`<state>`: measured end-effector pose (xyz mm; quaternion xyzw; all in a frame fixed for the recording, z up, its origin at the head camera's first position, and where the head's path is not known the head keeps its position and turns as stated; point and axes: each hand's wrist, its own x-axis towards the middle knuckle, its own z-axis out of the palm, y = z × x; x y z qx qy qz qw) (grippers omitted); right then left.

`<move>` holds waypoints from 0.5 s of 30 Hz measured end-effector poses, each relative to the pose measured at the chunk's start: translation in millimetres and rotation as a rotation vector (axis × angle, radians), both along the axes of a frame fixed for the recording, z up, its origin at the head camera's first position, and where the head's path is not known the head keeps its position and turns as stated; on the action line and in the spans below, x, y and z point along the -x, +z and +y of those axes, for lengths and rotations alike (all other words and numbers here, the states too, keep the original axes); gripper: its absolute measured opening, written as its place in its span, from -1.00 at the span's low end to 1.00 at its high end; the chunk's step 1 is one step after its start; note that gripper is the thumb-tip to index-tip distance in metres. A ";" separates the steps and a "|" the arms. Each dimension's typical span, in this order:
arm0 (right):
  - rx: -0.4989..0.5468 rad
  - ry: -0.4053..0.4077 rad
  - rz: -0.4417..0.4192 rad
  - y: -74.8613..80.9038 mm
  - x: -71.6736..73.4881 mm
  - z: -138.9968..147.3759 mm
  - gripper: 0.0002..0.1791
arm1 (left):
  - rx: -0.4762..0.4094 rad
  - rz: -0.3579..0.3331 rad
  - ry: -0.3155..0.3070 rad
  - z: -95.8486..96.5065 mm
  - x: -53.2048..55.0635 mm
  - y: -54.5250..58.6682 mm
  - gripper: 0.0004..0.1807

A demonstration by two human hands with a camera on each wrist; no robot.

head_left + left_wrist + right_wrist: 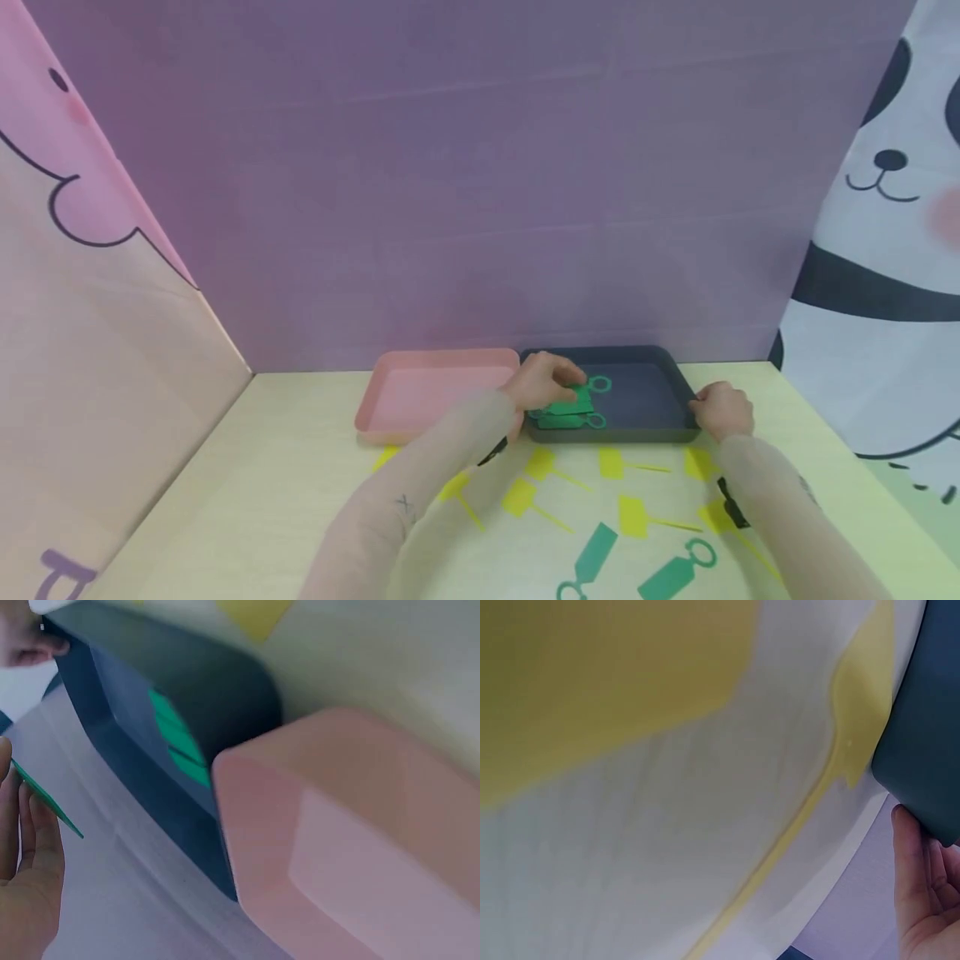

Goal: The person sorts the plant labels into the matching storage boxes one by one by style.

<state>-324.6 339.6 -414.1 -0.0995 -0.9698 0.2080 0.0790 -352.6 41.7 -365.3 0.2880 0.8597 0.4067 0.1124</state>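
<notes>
My left hand (543,381) is above the left half of the dark grey tray (637,435). Between its thumb and fingers it pinches a flat green tag (49,801), seen almost edge-on in the left wrist view. Under that hand, more green tags with ring ends (564,422) lie in the tray, partly hidden by it. At the tray's right side, my right hand (723,410) grips the rim. The right wrist view shows its fingers (909,859) against the tray's corner.
A pink tray (431,396) adjoins the dark one on its left. In front, several yellow tags with thin tails (632,517) lie spread on the pale table (247,500). Two green tags (597,552) lie nearest me. A purple backdrop (487,208) stands behind the trays.
</notes>
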 end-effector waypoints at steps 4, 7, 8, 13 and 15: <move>-0.012 0.016 0.015 -1.8 0.2 2.1 -0.72 | -0.016 -0.006 0.030 9.9 12.5 5.2 -0.66; -0.023 0.025 0.022 -3.0 0.2 2.9 -0.70 | -0.033 -0.008 0.058 17.1 22.3 7.0 -0.66; -0.023 0.025 0.021 -3.3 0.2 3.1 -0.70 | -0.038 -0.004 0.069 19.5 26.0 7.3 -0.67; -0.017 0.023 0.024 -6.2 1.5 4.9 -0.70 | -0.032 0.026 0.125 32.0 41.8 8.2 -0.69; -0.018 0.023 0.025 -6.4 2.2 5.8 -0.71 | -0.030 0.030 0.146 37.0 46.8 7.6 -0.70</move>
